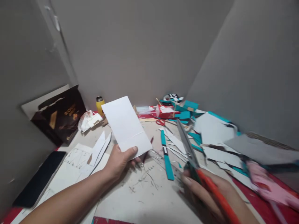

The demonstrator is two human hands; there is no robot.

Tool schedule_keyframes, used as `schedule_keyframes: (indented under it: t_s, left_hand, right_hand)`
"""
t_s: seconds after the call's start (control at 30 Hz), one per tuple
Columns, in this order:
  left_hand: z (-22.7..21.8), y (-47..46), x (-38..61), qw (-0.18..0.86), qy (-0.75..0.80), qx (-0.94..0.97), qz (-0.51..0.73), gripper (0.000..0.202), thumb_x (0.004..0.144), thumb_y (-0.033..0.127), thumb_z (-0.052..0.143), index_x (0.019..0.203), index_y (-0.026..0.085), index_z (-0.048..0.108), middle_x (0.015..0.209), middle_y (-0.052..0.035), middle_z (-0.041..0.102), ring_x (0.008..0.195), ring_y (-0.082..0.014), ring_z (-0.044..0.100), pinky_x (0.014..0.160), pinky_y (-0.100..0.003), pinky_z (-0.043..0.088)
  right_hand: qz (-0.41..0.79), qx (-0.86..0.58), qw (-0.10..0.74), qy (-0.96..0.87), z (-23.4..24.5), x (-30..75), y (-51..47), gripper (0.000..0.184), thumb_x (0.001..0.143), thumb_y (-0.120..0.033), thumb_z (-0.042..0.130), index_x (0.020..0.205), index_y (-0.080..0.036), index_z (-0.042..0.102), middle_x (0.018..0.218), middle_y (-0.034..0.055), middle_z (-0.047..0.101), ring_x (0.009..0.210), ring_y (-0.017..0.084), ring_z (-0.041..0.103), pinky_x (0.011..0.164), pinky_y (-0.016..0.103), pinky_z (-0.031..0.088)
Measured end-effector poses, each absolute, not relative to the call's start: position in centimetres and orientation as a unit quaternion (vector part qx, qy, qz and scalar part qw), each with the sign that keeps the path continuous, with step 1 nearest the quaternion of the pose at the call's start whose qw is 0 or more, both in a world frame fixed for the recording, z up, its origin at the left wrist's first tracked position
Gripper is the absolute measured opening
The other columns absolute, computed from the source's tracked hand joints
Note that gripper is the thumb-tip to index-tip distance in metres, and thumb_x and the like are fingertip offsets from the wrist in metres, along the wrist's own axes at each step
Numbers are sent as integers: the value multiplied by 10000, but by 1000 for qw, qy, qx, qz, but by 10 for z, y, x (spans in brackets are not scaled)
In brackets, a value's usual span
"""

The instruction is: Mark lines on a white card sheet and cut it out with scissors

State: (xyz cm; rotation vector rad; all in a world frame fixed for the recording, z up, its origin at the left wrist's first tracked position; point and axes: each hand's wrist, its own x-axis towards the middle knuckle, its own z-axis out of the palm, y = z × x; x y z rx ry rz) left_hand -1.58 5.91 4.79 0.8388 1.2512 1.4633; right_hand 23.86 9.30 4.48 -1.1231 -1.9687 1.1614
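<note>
My left hand (120, 160) grips a white rectangular card (126, 126) by its lower edge, thumb on top, holding it up over the work surface. My right hand (207, 189) is closed around the orange handles of a pair of scissors (187, 143). The long grey blades point up and away, to the right of the card and apart from it. The right hand is blurred by motion.
The white work surface (144, 193) is scratched. White and teal paper offcuts (210, 137) are heaped at the right. A teal strip (167, 158), red scissors (161, 122), a yellow bottle (100, 104), a dark paper bag (60, 116), a pink glue gun (268, 183) and a dark phone (39, 180) lie around.
</note>
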Motion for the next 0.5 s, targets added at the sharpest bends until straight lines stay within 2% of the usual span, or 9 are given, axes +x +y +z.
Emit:
schedule_keyframes:
  t_s: [0.03,0.1,0.13,0.2,0.3,0.4,0.5]
  left_hand:
    - [49,59,-17,501,519,351,598,224,771,302,725,853,99,680,693,-74,678,538,-125,594,464,-212,424]
    - [50,58,-17,513,519,362,580,224,780,311,726,837,99,681,643,-53,661,506,-111,557,471,-218,428]
    - [51,57,-17,521,518,369,570,227,783,315,728,838,99,684,617,-42,650,495,-109,544,473,-222,429]
    - [52,54,-14,538,514,382,548,226,783,321,734,827,104,688,569,-20,627,472,-105,519,477,-229,432]
    - [53,47,-6,567,509,395,513,230,766,337,753,774,117,689,573,-13,630,449,-94,505,468,-227,430]
    - [54,41,2,590,509,405,478,266,751,384,760,773,125,700,597,-28,652,452,-98,512,459,-226,433]
    - [55,36,10,606,502,439,433,320,766,438,734,764,120,701,595,-40,649,471,-106,523,472,-227,443]
  right_hand:
    - [431,-440,306,-726,49,235,93,280,848,-491,626,782,-220,644,633,55,666,557,209,623,497,277,498]
    - [473,-447,295,-700,51,229,95,351,856,-544,586,776,-204,612,601,44,657,537,194,622,530,289,515]
    - [483,-448,329,-676,50,227,97,380,843,-573,580,760,-202,589,554,29,634,507,184,608,520,289,507]
    - [533,-430,364,-631,47,225,100,398,811,-593,614,776,-199,567,595,27,635,546,185,628,546,298,528]
    - [547,-414,406,-604,45,226,102,397,792,-586,642,803,-194,576,685,59,674,627,192,654,604,311,538]
    - [534,-415,419,-605,46,225,97,378,790,-551,656,855,-184,593,759,85,701,678,199,660,640,320,534]
    - [523,-408,411,-625,46,222,90,339,792,-493,661,883,-176,587,764,64,668,677,190,630,622,307,519]
